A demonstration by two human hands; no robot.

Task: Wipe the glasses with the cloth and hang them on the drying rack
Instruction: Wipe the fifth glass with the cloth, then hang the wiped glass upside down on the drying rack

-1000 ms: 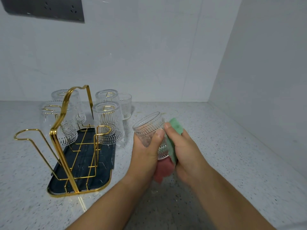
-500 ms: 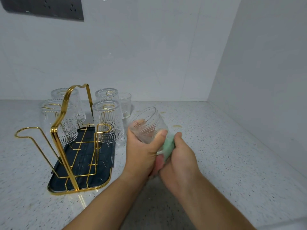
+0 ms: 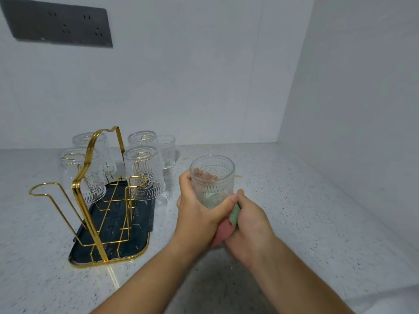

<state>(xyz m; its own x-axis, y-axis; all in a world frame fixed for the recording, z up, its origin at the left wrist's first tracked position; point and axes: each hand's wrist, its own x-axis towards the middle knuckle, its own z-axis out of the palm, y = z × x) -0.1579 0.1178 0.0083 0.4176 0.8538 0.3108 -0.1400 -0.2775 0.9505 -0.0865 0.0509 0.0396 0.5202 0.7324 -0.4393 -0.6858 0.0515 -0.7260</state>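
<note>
From the head view, the left hand [image 3: 197, 214] grips a ribbed clear glass [image 3: 212, 180] just above the bench [image 3: 294, 211], right of the rack and near the middle of the scene. The glass is upright with its mouth open to the top, the thumb wrapped across its lower front and the fingers curled round the far side, where they show as a pinkish blur through the wall. The right hand [image 3: 249, 225] is closed round a bunched cloth [image 3: 229, 223], green on one face and pink on the other, and presses it against the base of the glass. The green edge touches the lower right of the glass and tints its bottom, while the pink part is squeezed between the two hands. To the left stands the gold wire rack [image 3: 90, 159] on its dark tray [image 3: 127, 248], which lies flat on the bench. Four glasses [image 3: 147, 177] hang upside down on its arms, two on each side of the tall centre handle, toward the far end. A wire loop juts out to the left at the near end. One more tumbler [image 3: 167, 150] stands upright on the bench just behind the rack's right side, close to the wall [image 3: 204, 87]. High on that wall, at the upper left, sits a dark socket panel [image 3: 59, 26].
</note>
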